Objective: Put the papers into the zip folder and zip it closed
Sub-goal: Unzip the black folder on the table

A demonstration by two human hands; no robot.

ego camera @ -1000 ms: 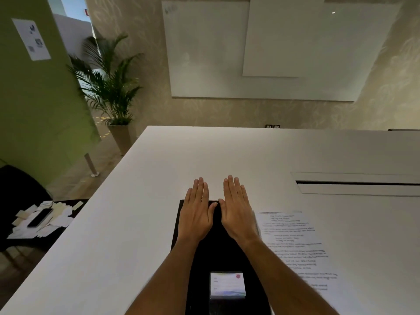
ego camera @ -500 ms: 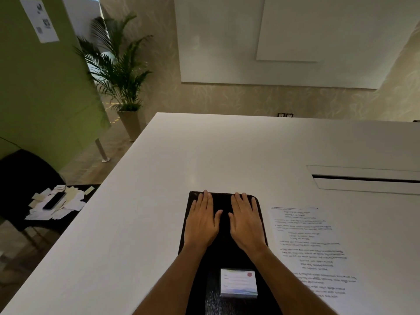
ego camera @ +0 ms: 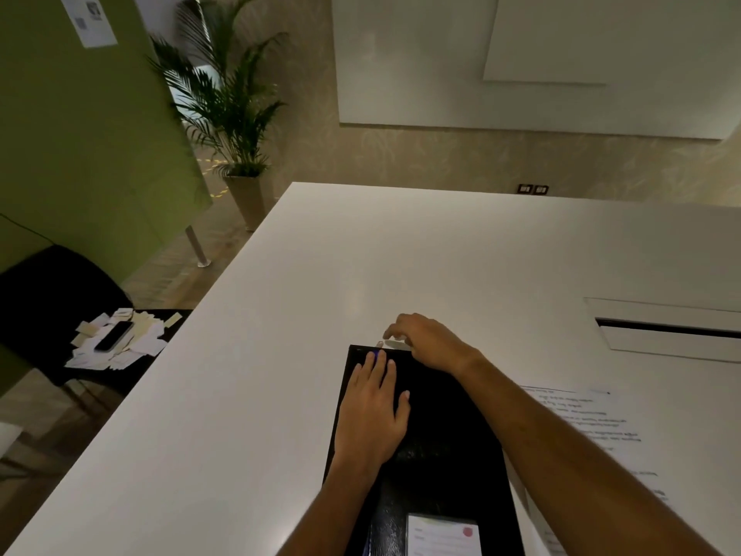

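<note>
A black zip folder lies flat on the white table in front of me, with a white label card in a window near its close end. My left hand presses flat on the folder's far left part, fingers together. My right hand reaches across to the folder's far edge, its fingertips pinched on a small pale zipper pull. A stack of handwritten papers lies on the table to the right of the folder, partly hidden under my right forearm.
A recessed cable slot is set into the table at the far right. Off the table's left edge stands a black chair holding paper scraps and a phone. A potted palm stands by the wall.
My right hand lifted off the folder and moved to its far edge, closing on the zipper pull. My left hand stayed flat on the folder. The camera tilted down and right.
</note>
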